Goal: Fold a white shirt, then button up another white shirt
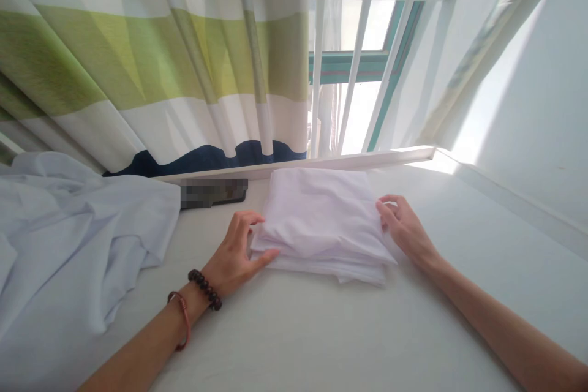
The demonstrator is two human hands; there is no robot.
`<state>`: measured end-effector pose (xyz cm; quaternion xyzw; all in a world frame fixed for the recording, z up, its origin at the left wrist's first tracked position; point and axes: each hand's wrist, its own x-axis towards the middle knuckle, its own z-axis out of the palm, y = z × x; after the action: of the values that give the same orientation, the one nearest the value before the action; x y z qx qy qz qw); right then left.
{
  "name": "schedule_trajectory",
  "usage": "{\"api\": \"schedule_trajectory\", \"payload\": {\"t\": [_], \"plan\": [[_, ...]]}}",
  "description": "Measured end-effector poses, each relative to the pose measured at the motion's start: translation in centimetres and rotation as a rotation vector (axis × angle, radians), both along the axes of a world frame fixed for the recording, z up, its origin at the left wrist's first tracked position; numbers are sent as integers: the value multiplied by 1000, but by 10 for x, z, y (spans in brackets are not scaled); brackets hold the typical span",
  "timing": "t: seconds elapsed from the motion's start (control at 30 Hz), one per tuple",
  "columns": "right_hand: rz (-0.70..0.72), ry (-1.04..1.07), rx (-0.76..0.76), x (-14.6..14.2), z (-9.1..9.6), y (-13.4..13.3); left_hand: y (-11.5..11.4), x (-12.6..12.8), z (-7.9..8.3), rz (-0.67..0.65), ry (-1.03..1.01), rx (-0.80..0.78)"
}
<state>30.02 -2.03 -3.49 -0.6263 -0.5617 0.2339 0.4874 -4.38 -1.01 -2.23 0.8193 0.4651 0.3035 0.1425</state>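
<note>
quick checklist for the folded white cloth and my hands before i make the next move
1. Left hand at the cloth's left side: ok, thumb over the near corner.
2. Right hand at the right edge: ok, fingertips there; firmness of grip cannot tell.
3. Folded white cloth smooth on top: not ok, wrinkles show.
4. Near-edge layers lined up: not ok, lower ones stick out unevenly.
5. Black object clear of the folded cloth: ok, a gap shows.
6. Underside flat: cannot tell, hidden.

The folded cloth (321, 214) looks matt, finely creased. Left of it lies matt, rumpled fabric (87, 226); beyond it hangs a cloth curtain (160, 61).
</note>
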Motion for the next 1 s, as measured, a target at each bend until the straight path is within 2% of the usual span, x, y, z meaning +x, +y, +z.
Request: {"api": "schedule_trajectory", "payload": {"t": [0.07,0.13,0.27,0.37,0.47,0.6,0.7,0.83,0.93,1.0], "plan": [[16,-98,45,6,-5,-20,-3,-5,3,42,-13,-26],[44,-274,136,7,-6,-36,-3,-8,6,48,9,27],[278,-601,331,-5,4,-49,5,-8,9,-125,77,286],[408,-716,363,-17,12,-49,9,-5,9,-192,141,397],[403,-655,377,-24,17,-48,10,-1,9,-156,148,441],[266,-449,355,-25,20,-50,11,7,10,-125,37,458],[204,-410,348,-25,21,-50,11,9,11,-134,-34,501],[182,-382,350,-27,20,-49,8,7,12,-194,125,626],[191,-340,334,-30,21,-47,7,8,14,-269,234,664],[186,-306,313,-32,22,-46,6,12,16,-259,254,683]]}}
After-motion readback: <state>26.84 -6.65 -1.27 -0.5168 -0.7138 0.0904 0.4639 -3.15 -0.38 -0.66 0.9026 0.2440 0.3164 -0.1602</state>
